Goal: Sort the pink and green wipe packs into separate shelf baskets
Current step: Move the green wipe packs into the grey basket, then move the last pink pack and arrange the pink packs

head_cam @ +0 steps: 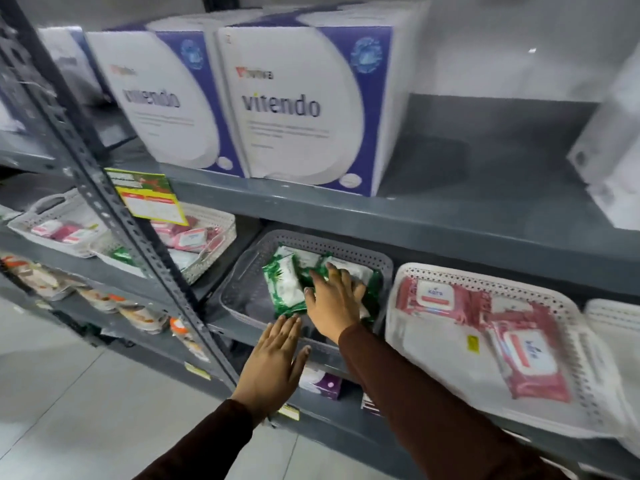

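Observation:
A grey perforated basket (346,245) on the middle shelf holds several green wipe packs (284,285). My right hand (334,299) lies flat on those packs, fingers spread, gripping nothing. My left hand (277,365) hovers open in front of the basket's near rim, palm down. To the right, a white basket (443,372) holds pink wipe packs (530,362), with another pink pack (433,296) at its back. A white basket (214,251) left of the upright post holds pink packs (192,239) and a green pack (121,254).
Two large white and purple boxes (294,109) stand on the shelf above. A slanted steel upright (114,209) with a yellow-green label (149,195) crosses the left. Another white basket (52,223) with pink packs sits far left. Lower shelves hold other goods.

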Action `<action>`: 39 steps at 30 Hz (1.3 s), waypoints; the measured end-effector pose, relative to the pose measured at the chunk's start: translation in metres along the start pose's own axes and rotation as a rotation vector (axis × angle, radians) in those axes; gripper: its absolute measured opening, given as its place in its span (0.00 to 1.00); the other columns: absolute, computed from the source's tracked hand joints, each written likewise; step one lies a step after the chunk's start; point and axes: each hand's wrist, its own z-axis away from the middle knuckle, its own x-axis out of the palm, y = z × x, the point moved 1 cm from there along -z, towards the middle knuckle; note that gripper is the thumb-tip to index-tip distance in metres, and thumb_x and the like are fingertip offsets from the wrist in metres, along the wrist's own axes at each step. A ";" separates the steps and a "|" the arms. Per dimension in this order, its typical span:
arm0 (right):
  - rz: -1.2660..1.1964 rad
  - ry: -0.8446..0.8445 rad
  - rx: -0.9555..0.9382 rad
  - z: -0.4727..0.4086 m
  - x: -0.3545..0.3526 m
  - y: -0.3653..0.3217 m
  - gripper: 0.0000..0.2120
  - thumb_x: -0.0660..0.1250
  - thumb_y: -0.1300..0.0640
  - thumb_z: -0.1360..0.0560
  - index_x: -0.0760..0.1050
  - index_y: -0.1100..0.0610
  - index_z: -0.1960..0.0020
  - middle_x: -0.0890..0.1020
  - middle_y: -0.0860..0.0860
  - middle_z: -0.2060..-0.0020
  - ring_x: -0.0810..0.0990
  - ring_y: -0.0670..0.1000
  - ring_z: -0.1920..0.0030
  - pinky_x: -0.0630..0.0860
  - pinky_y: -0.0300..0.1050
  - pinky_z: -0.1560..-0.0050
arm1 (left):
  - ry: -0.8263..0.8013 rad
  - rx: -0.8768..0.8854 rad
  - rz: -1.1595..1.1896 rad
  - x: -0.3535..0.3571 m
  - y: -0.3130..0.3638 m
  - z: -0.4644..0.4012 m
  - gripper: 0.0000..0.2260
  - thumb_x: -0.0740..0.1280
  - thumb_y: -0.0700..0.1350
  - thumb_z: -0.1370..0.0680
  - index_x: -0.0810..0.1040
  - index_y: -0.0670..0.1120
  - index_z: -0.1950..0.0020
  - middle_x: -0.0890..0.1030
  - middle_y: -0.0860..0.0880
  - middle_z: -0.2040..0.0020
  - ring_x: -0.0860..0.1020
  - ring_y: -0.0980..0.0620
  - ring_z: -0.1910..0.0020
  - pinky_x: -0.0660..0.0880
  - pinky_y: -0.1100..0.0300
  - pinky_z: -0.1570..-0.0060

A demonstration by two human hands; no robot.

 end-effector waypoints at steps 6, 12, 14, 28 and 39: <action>-0.016 0.396 0.205 0.065 -0.069 0.118 0.18 0.59 0.47 0.26 0.77 0.48 0.39 0.78 0.51 0.37 0.72 0.59 0.35 0.64 0.61 0.41 | 0.015 0.297 0.144 0.019 0.112 -0.028 0.25 0.52 0.53 0.17 0.64 0.41 0.24 0.65 0.45 0.25 0.61 0.46 0.25 0.53 0.54 0.27; 0.058 0.613 0.571 0.155 -0.146 0.269 0.18 0.60 0.48 0.28 0.79 0.53 0.44 0.83 0.56 0.47 0.77 0.62 0.44 0.67 0.59 0.46 | -0.031 0.517 0.220 0.059 0.234 -0.043 0.25 0.52 0.54 0.17 0.63 0.41 0.24 0.62 0.47 0.24 0.58 0.47 0.24 0.48 0.57 0.25; 0.117 0.529 0.749 0.188 -0.166 0.316 0.19 0.60 0.46 0.26 0.77 0.54 0.40 0.81 0.57 0.43 0.75 0.62 0.40 0.67 0.59 0.43 | -0.054 0.557 0.202 0.069 0.265 -0.045 0.25 0.52 0.54 0.17 0.65 0.40 0.25 0.66 0.44 0.26 0.61 0.45 0.25 0.48 0.57 0.26; -0.137 0.469 1.156 0.278 -0.219 0.437 0.31 0.72 0.45 0.31 0.59 0.55 0.37 0.80 0.64 0.47 0.80 0.65 0.49 0.71 0.53 0.53 | -0.060 0.399 0.029 0.100 0.298 -0.025 0.25 0.50 0.56 0.18 0.67 0.43 0.26 0.71 0.46 0.28 0.66 0.46 0.27 0.64 0.49 0.30; -0.311 0.351 0.294 0.180 -0.157 0.256 0.25 0.74 0.47 0.30 0.66 0.46 0.38 0.79 0.48 0.50 0.81 0.51 0.59 0.81 0.48 0.62 | 0.020 0.189 0.012 0.075 0.221 -0.010 0.24 0.54 0.54 0.18 0.73 0.42 0.30 0.75 0.45 0.31 0.70 0.43 0.30 0.59 0.53 0.30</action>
